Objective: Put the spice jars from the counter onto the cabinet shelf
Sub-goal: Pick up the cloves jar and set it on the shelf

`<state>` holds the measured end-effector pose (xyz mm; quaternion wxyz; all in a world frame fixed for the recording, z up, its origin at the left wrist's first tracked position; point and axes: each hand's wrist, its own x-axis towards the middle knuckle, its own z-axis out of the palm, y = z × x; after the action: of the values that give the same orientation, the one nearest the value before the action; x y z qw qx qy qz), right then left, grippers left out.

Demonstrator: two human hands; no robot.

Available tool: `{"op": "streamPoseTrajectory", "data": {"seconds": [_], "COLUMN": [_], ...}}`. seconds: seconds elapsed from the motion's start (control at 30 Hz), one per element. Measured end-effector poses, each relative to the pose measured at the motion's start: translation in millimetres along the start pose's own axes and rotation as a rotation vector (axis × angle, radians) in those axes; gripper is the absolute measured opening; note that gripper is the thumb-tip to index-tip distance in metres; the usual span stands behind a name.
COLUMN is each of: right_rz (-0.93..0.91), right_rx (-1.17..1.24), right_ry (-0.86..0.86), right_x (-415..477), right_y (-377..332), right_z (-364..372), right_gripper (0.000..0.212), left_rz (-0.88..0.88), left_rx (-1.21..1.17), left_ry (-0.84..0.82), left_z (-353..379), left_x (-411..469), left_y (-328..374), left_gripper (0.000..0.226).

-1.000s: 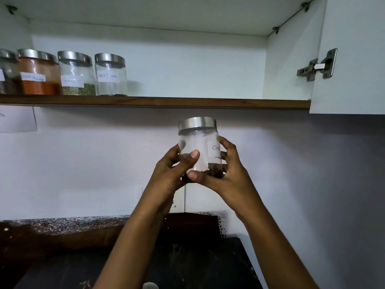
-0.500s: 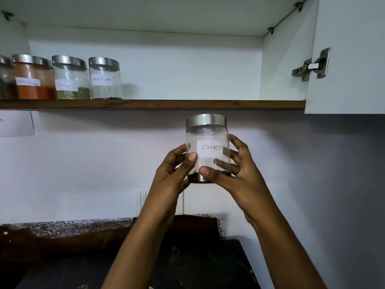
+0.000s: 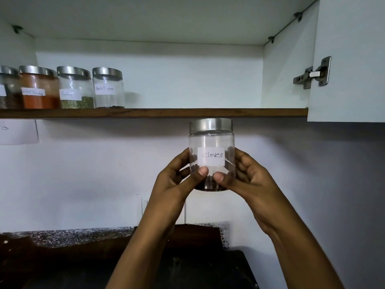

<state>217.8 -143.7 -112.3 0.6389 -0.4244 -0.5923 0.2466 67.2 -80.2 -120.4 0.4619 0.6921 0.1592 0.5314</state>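
Note:
A clear glass jar (image 3: 211,140) with a steel lid and a white label reading "Cloves" is held upright just below the wooden front edge of the cabinet shelf (image 3: 187,112). My left hand (image 3: 177,180) grips its left side and my right hand (image 3: 250,180) its right side, thumbs on the front. Dark cloves lie at its bottom. On the shelf's left stand several steel-lidded jars: black pepper (image 3: 108,88), a green spice (image 3: 75,88), an orange powder (image 3: 39,88) and one cut off by the frame (image 3: 8,88).
The open white cabinet door (image 3: 350,59) with its hinge (image 3: 312,74) hangs at the right. To the right of the black pepper jar the shelf is bare. A dark counter (image 3: 187,268) lies below. A paper sheet (image 3: 18,132) is on the wall at left.
The jar has been turned so its label faces me and raised right under the shelf edge. Both hands moved up and right with it.

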Motion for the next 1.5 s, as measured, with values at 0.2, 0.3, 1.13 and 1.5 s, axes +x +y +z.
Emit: {"op": "streamPoseTrajectory", "data": {"seconds": [0.2,0.3,1.13,1.5], "right_rz": [-0.077,-0.126,0.244,0.313], "right_rx": [-0.109,-0.147,-0.311,-0.371], "right_ry": [0.030,0.035,-0.118,-0.082], "right_x": [23,42,257,269], "right_y": [-25,-38,-70,-66], "right_z": [16,30,136,146], "right_gripper": [0.076,0.080,0.055,0.045], "left_rz": [0.102,0.153,-0.128,-0.161], "left_rx": [0.027,0.028,0.764,0.941], "left_ry": [0.024,0.038,0.116,0.223], "left_z": [-21,-36,-176,-172], "left_x": [13,30,206,219], "left_y": [26,43,78,68], "left_gripper": [0.056,0.054,0.039,0.041]}}
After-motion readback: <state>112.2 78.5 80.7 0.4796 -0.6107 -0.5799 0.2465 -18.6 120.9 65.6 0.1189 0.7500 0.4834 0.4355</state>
